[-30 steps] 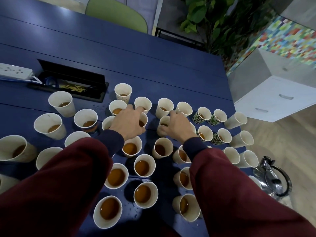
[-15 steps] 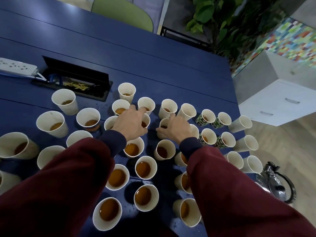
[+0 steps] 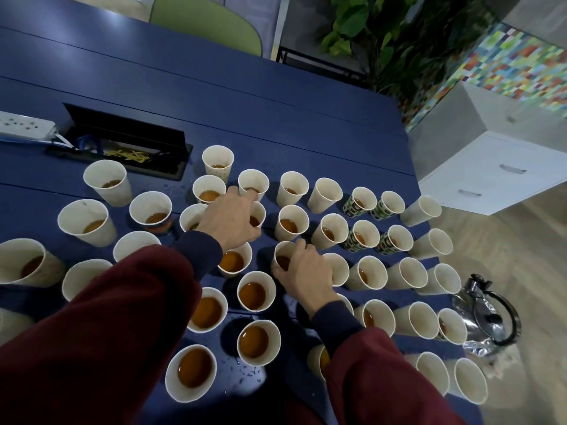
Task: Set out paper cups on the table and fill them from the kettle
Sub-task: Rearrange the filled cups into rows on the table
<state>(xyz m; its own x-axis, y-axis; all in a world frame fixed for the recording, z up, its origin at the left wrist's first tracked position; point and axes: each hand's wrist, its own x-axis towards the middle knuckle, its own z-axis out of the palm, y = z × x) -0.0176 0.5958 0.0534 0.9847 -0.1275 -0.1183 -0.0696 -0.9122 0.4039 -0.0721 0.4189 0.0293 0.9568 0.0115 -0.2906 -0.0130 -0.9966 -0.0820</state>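
Several paper cups stand crowded on the blue table, most holding brown tea; those at the right edge look empty. My left hand reaches into the middle of the group, fingers curled round a white cup that it mostly hides. Closer to me, my right hand grips the side of another white cup with dark tea in it. The steel kettle, lid on, sits past the table's right edge, away from both hands.
An open cable box and a white power strip lie at the table's left. A green chair and a plant stand beyond the far edge, and a white drawer cabinet at the right. Water drops dot the table near me.
My right hand has left the farther cup and come back toward me onto a nearer cup. My left hand stays on its cup in the middle.
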